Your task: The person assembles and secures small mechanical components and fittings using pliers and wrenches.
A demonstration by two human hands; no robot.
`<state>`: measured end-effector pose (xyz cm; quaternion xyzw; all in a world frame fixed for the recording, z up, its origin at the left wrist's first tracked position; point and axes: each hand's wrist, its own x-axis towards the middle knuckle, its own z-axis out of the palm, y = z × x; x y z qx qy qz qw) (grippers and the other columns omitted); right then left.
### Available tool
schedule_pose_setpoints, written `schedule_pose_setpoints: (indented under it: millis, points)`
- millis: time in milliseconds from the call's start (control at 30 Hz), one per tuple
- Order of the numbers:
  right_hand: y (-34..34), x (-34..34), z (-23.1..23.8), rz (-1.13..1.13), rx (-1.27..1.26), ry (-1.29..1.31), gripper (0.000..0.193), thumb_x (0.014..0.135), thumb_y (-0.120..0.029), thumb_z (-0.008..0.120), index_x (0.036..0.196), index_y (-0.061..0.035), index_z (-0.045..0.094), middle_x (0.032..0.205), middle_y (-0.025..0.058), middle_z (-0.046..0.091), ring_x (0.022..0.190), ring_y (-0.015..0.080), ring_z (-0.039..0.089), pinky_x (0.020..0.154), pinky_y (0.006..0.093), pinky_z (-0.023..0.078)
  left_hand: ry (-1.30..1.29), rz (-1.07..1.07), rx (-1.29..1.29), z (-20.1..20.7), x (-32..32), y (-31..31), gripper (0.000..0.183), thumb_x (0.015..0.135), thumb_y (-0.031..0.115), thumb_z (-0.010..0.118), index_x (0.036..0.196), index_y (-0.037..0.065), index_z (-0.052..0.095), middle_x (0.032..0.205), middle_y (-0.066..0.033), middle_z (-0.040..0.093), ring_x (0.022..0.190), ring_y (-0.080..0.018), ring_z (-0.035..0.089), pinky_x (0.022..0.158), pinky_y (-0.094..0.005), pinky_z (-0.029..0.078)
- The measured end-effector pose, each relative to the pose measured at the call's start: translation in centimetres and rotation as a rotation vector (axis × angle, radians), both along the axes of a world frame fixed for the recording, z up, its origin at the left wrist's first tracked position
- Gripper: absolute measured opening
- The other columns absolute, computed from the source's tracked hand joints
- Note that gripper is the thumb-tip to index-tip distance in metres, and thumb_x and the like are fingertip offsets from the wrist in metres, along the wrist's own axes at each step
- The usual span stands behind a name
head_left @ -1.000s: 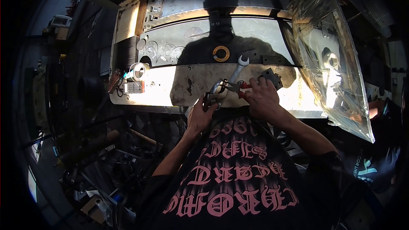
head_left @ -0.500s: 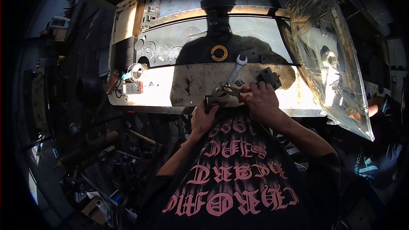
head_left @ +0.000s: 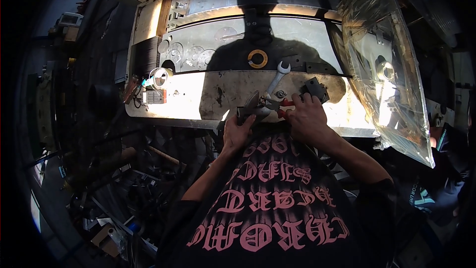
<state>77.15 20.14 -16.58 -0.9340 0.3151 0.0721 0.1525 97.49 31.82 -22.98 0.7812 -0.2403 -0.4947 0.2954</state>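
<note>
My right hand (head_left: 308, 115) is closed around the red handles of a pair of pliers (head_left: 286, 104). The pliers' jaws point left and meet a small metal part between my hands; its kind is hard to make out. My left hand (head_left: 238, 131) grips a dark metal piece with a shiny rounded part (head_left: 254, 103) at its upper end. Just beyond the jaws lies an open-ended wrench (head_left: 278, 78), its head pointing away from me. A small round metal fitting (head_left: 280, 94) is beside it on the worktop.
Past the wrench lies a yellow ring (head_left: 257, 59) on a grey metal sheet (head_left: 297, 32). A dark block (head_left: 313, 88) is right of the fitting. A film-wrapped panel (head_left: 367, 34) leans at the right, with a person's sleeve (head_left: 439, 188) below. Tape (head_left: 159, 80) is at left.
The shiny rounded part in my left hand has turned and now shows a different side. My right hand keeps its grip on the pliers, almost in place. The whole view has shifted slightly.
</note>
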Motion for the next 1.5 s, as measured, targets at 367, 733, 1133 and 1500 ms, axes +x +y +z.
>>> schedule_pose_setpoints:
  millis: [367, 733, 1133, 1500]
  points:
    - [0.1, 0.5, -0.7, -0.024, -0.065, -0.006, 0.02, 0.077, -0.024, 0.058, 0.079, -0.0105, 0.073, 0.1, 0.0134, 0.054, 0.092, 0.0272, 0.051, 0.074, 0.0369, 0.038, -0.095, -0.048, -0.014, -1.5, 0.0, 0.3, 0.03, 0.082, 0.025, 0.068, 0.1, 0.002, 0.065, 0.072, -0.0059, 0.067, 0.066, -0.0142, 0.063, 0.065, -0.0305, 0.046]
    - [-0.5, 1.6, -0.3, 0.02, -0.076, 0.081, 0.028, 0.087, -0.031, 0.053, 0.084, -0.01, 0.071, 0.095, 0.0114, 0.053, 0.091, 0.0265, 0.048, 0.076, 0.0404, 0.036, -0.193, -0.076, 0.086, -1.2, -0.1, 0.0, 0.045, 0.081, 0.043, 0.067, 0.102, 0.003, 0.064, 0.08, -0.0099, 0.067, 0.075, -0.0236, 0.066, 0.069, -0.037, 0.047]
    - [0.0, 2.5, -1.1, 0.039, -0.119, 0.063, 0.03, 0.089, -0.028, 0.049, 0.084, -0.0068, 0.069, 0.094, 0.0124, 0.054, 0.089, 0.0275, 0.047, 0.075, 0.0424, 0.036, -0.367, -0.117, -0.047, -1.8, -0.7, 1.1, 0.036, 0.082, 0.031, 0.066, 0.104, 0.003, 0.059, 0.078, -0.0097, 0.065, 0.074, -0.0249, 0.063, 0.068, -0.038, 0.046]
    - [0.0, 1.7, -0.9, 0.077, -0.087, 0.147, 0.027, 0.089, -0.03, 0.05, 0.087, -0.0121, 0.07, 0.095, 0.0118, 0.053, 0.091, 0.0276, 0.048, 0.075, 0.0415, 0.036, -0.159, -0.11, -0.039, -2.1, -0.8, 1.4, 0.036, 0.08, 0.035, 0.069, 0.099, 0.004, 0.065, 0.073, -0.0067, 0.068, 0.069, -0.0161, 0.065, 0.067, -0.0312, 0.047]
